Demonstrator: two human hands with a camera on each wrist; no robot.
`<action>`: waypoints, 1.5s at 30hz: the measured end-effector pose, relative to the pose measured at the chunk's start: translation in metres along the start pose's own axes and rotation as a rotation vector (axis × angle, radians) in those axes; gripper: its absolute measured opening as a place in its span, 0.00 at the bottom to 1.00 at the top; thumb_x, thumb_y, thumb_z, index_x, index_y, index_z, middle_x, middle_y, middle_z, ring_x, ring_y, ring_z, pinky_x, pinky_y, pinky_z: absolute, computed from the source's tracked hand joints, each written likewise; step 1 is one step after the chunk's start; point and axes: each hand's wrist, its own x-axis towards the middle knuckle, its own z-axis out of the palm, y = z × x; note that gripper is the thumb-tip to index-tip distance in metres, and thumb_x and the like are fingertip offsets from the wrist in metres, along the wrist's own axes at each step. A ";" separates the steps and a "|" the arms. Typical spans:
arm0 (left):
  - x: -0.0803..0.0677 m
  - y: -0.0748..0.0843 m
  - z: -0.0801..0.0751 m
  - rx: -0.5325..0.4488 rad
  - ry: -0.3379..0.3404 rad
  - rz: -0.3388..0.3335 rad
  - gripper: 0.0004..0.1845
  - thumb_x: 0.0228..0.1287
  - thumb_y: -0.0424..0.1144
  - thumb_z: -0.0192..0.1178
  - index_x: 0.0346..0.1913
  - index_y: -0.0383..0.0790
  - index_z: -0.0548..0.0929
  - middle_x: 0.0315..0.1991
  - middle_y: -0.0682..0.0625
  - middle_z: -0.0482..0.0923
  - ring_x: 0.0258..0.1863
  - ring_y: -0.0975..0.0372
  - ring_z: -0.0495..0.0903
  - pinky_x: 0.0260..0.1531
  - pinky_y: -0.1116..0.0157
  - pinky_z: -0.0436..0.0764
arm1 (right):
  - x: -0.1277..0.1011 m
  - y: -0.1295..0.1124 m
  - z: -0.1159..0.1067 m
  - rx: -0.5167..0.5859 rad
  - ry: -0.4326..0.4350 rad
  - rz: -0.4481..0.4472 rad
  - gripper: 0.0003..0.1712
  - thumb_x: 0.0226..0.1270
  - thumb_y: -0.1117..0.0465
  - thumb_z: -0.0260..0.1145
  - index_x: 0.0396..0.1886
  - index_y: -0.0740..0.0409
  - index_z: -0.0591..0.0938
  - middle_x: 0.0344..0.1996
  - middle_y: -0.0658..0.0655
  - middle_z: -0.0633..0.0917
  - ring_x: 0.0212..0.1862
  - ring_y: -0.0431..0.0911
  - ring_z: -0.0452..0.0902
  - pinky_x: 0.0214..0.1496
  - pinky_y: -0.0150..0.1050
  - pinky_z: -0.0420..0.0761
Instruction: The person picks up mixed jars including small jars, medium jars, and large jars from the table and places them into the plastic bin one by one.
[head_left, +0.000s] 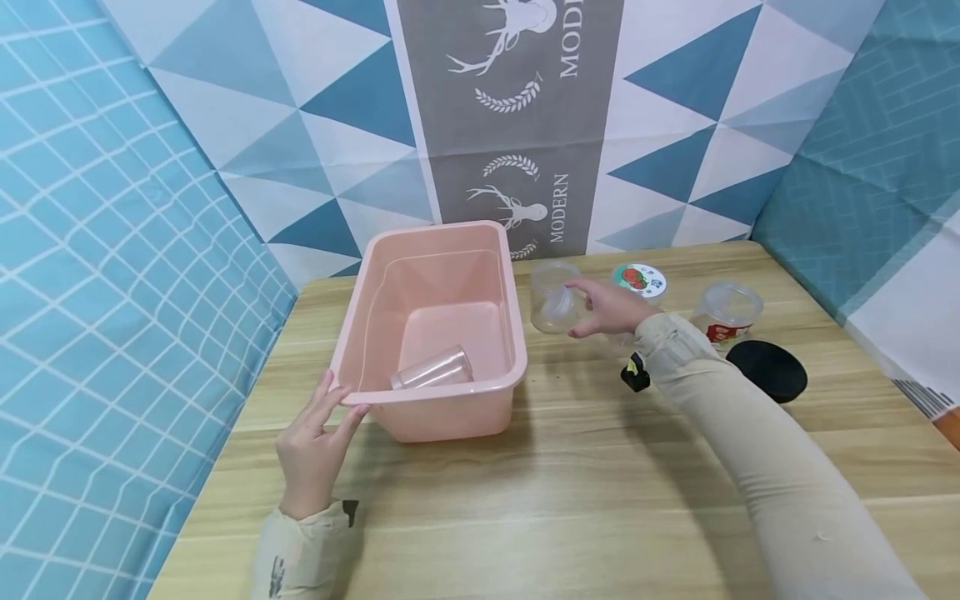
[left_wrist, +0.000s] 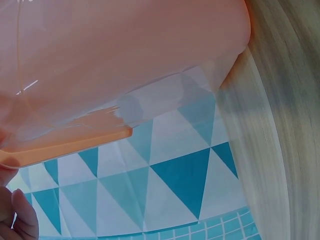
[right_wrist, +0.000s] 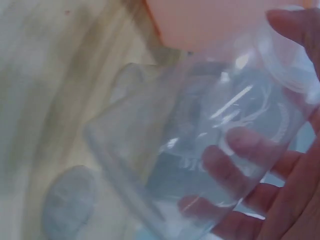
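A pink plastic basin (head_left: 427,398) stands on the table, and my left hand (head_left: 315,450) grips its near left rim corner. Inside it a clear plastic jar (head_left: 435,371) lies on its side. My right hand (head_left: 611,308) is to the right of the basin and holds another clear plastic jar (right_wrist: 200,125). In the right wrist view its fingers wrap round the jar, whose neck points to the upper right. A further clear container (head_left: 553,273) shows just behind the hand in the head view. Part of the left hand (left_wrist: 20,215) is cut off in the left wrist view.
Right of my right hand are a round lid with a strawberry picture (head_left: 637,279), a clear jar with a red label (head_left: 727,310) and a black disc (head_left: 767,371). Patterned cloth (head_left: 517,125) hangs behind the wooden table (head_left: 555,500); blue checked cloth covers the left side.
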 end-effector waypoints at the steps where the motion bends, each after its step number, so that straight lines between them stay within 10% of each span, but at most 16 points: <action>1: 0.000 0.000 0.000 0.002 -0.002 0.000 0.30 0.56 0.61 0.62 0.33 0.30 0.87 0.43 0.36 0.82 0.48 0.68 0.77 0.08 0.71 0.54 | 0.001 -0.003 -0.003 -0.014 -0.023 -0.006 0.46 0.51 0.57 0.73 0.68 0.67 0.64 0.43 0.66 0.81 0.39 0.55 0.77 0.39 0.48 0.76; 8: 0.003 0.001 -0.003 0.011 -0.036 0.016 0.31 0.57 0.61 0.61 0.34 0.30 0.87 0.43 0.36 0.82 0.32 0.43 0.84 0.08 0.72 0.54 | 0.006 -0.017 -0.020 -0.051 -0.147 -0.028 0.46 0.54 0.58 0.71 0.69 0.70 0.61 0.48 0.68 0.79 0.32 0.49 0.73 0.42 0.48 0.75; 18: 0.003 0.001 -0.003 -0.001 -0.039 0.002 0.30 0.56 0.60 0.62 0.34 0.31 0.88 0.42 0.37 0.83 0.41 0.55 0.83 0.08 0.72 0.55 | 0.008 -0.024 -0.030 -0.091 -0.266 -0.024 0.46 0.51 0.58 0.71 0.68 0.70 0.63 0.32 0.58 0.80 0.27 0.45 0.72 0.38 0.43 0.75; 22: 0.003 0.001 -0.004 0.005 -0.044 -0.005 0.29 0.57 0.60 0.62 0.34 0.32 0.88 0.42 0.37 0.83 0.45 0.62 0.81 0.08 0.70 0.57 | 0.009 -0.029 -0.036 -0.163 -0.285 -0.037 0.47 0.49 0.55 0.71 0.68 0.68 0.65 0.42 0.64 0.81 0.35 0.50 0.75 0.44 0.48 0.76; 28: 0.007 0.003 -0.006 0.023 -0.067 0.006 0.31 0.58 0.62 0.60 0.34 0.31 0.88 0.43 0.36 0.82 0.34 0.45 0.84 0.10 0.64 0.69 | 0.009 -0.038 -0.046 -0.292 -0.310 -0.010 0.47 0.45 0.53 0.71 0.68 0.62 0.67 0.51 0.69 0.80 0.44 0.55 0.77 0.49 0.52 0.76; 45: 0.007 0.002 -0.011 0.038 -0.090 0.012 0.32 0.58 0.62 0.59 0.35 0.30 0.87 0.43 0.36 0.82 0.33 0.44 0.84 0.19 0.57 0.76 | 0.013 -0.060 -0.054 -0.352 -0.334 -0.034 0.46 0.46 0.55 0.72 0.66 0.64 0.68 0.50 0.70 0.81 0.51 0.60 0.78 0.54 0.54 0.74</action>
